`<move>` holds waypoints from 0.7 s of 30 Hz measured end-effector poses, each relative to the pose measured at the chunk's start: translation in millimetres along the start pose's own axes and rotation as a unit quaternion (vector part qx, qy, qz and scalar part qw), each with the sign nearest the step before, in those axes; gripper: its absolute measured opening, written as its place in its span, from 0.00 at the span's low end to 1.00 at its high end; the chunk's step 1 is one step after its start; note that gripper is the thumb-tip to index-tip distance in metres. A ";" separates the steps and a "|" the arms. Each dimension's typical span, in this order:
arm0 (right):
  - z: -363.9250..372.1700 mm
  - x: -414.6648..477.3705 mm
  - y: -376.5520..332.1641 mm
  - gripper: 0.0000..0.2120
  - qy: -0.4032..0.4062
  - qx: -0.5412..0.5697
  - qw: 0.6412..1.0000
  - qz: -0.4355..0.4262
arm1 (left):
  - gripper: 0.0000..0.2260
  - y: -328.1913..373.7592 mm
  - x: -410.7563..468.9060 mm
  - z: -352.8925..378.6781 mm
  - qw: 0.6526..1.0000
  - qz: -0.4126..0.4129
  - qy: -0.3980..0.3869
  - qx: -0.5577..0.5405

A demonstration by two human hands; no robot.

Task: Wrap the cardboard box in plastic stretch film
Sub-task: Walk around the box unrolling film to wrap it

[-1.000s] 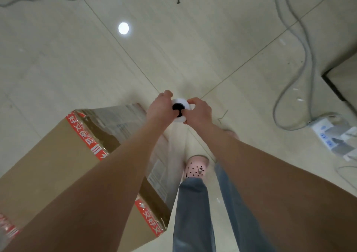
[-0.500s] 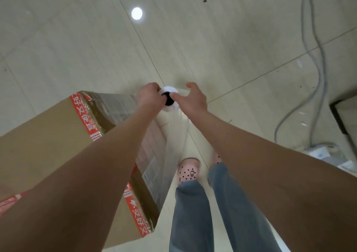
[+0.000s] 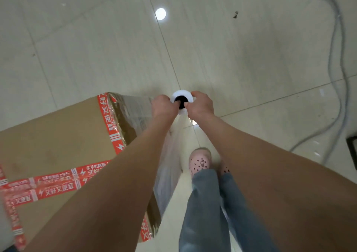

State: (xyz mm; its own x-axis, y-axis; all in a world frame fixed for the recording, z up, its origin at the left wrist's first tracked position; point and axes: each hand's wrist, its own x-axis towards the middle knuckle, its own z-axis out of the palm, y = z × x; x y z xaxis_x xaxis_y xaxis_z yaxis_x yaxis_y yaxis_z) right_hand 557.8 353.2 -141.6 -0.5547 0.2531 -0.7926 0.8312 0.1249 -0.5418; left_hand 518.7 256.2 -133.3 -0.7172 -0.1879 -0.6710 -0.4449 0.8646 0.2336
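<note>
The film roll (image 3: 181, 101) is gripped at its top by left hand (image 3: 164, 107) and right hand (image 3: 201, 104) together, axis held vertical, while the cardboard box (image 3: 58, 135) is found just leftward, nearer the left hand.

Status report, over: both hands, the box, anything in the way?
Left hand and right hand grip the film roll. Film covers cardboard box side, top bare. Cable on floor, far right.

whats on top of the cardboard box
Red printed tape crosses the top of the cardboard box and lines its edge. The left forearm covers part of that top, so that part cannot be seen.
</note>
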 end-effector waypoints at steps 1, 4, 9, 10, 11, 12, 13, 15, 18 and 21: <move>-1.0 1.4 -2.0 0.13 0.001 -0.008 1.000 -0.001 | 0.13 1.2 2.2 -1.3 1.000 0.000 -0.005 0.009; -2.9 6.3 -6.1 0.12 0.003 -0.038 0.999 0.000 | 0.14 10.8 7.5 -6.4 0.992 0.050 -0.021 0.118; -0.4 11.2 -1.4 0.07 0.016 -0.034 0.999 0.016 | 0.21 35.5 15.4 -11.8 0.902 0.272 -0.041 0.333; 0.1 12.7 0.4 0.09 0.019 -0.025 0.999 0.020 | 0.18 40.3 17.5 -12.8 0.882 0.292 -0.046 0.368; -0.1 13.6 2.1 0.10 0.017 -0.017 0.999 0.023 | 0.15 44.1 19.4 -13.9 0.866 0.305 -0.048 0.394; -0.9 14.8 3.1 0.10 0.014 -0.009 1.000 0.021 | 0.13 47.1 21.8 -15.0 0.856 0.312 -0.048 0.409; -2.3 15.6 3.6 0.10 0.010 -0.002 1.000 0.017 | 0.12 48.8 24.4 -16.2 0.853 0.315 -0.050 0.413; -5.6 16.9 2.5 0.13 0.005 0.017 1.000 0.017 | 0.10 49.2 28.4 -19.7 0.869 0.297 -0.050 0.393; -9.8 22.0 -3.5 0.26 -0.010 0.055 0.998 0.037 | 0.08 46.5 37.9 -30.4 0.925 0.213 -0.028 0.313; -6.2 26.4 -17.1 0.37 -0.048 0.044 0.997 0.050 | 0.08 36.8 49.5 -42.0 0.973 0.116 -0.002 0.201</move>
State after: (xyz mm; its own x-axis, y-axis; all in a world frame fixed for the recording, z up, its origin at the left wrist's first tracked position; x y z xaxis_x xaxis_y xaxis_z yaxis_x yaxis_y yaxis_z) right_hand 529.2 363.7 -151.5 -0.4741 0.1658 -0.8647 0.8781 0.0174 -0.4781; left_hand 444.4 259.1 -128.4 -0.7708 0.0348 -0.6361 -0.0253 0.9961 0.0851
